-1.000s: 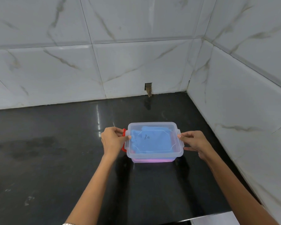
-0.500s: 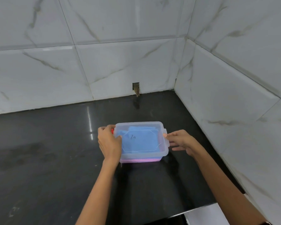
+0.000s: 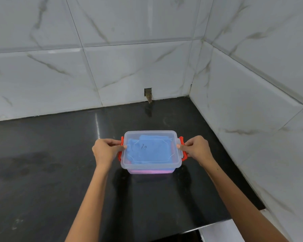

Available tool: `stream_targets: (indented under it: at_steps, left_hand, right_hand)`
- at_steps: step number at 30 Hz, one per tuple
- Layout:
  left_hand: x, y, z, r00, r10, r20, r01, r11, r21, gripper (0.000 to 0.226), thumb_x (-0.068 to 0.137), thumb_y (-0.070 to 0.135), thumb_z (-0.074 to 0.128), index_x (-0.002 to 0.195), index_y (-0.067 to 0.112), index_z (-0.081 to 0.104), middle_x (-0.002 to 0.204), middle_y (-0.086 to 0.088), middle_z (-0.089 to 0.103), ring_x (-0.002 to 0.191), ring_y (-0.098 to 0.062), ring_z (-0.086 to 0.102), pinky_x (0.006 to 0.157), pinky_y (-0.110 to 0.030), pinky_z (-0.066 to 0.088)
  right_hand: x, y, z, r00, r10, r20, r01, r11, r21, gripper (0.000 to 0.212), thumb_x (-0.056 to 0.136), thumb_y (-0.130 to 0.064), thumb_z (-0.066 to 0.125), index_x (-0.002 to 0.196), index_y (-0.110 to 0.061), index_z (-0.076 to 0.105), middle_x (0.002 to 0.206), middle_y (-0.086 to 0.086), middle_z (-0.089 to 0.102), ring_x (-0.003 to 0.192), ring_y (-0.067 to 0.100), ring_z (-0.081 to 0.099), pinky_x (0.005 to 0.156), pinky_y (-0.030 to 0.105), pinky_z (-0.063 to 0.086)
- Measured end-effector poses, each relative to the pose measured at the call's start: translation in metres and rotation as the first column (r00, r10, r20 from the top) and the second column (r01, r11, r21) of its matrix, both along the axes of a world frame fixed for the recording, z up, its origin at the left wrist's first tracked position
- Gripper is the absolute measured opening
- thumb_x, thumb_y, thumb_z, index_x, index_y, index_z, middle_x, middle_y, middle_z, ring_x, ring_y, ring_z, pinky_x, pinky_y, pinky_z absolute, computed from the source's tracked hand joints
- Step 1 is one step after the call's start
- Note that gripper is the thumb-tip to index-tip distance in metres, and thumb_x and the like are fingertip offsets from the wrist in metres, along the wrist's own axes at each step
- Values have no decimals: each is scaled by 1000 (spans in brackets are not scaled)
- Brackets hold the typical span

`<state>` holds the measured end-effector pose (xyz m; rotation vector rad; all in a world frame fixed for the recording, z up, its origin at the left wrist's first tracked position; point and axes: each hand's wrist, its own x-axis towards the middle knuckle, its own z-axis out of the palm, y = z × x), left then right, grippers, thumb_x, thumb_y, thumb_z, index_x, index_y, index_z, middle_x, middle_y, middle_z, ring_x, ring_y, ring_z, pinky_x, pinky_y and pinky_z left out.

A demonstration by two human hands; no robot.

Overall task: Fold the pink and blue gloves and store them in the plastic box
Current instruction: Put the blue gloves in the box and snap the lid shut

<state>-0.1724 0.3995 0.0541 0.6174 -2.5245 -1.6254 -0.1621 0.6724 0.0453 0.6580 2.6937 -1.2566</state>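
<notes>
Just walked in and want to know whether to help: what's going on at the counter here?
A person is closing up a clear plastic box on the black counter. The lid is on, with the folded blue glove showing through it and the pink glove underneath. The left hand and right hand each pinch a red latch at the box's ends. Whether the latches are snapped shut cannot be told.
</notes>
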Motion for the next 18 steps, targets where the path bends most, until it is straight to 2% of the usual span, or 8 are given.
stream_targets:
  at_steps: [3,8,11,18]
  left_hand:
    - [0,1,-1,1000,-1,-7,1,1000,-8,16,63,7,85,72,16,75,69,2,70,71,-16,68,76,-41,59]
    - [0,1,-1,1000,-8,-15,7,1000,-16,14,65,7,84,76,11,76,72,-3,71,69,-18,67,76,-40,59]
    - [0,1,-1,999,-19,-30,18,999,-33,13,66,8,84,75,12,76,68,0,70,67,-16,67,73,-39,60]
    - [-1,0,-3,999,-30,-31,28,998,-54,13,67,9,84,78,11,76,69,0,69,69,-16,68,74,-38,60]
  right_hand:
    - [-1,-2,2,1000,-6,-15,7,997,78,27,75,-31,77,72,-5,72,68,10,68,63,19,67,58,20,51]
    - [-3,-6,3,998,-40,-49,46,991,126,26,74,-29,78,68,-5,69,65,9,65,58,18,63,53,17,45]
    - [-3,-8,4,997,-53,-60,61,989,137,26,74,-29,78,67,-6,68,64,10,63,57,18,61,51,17,42]
    - [-2,-12,6,996,-57,-71,68,985,161,25,75,-27,77,68,-6,66,63,9,61,56,17,59,51,18,42]
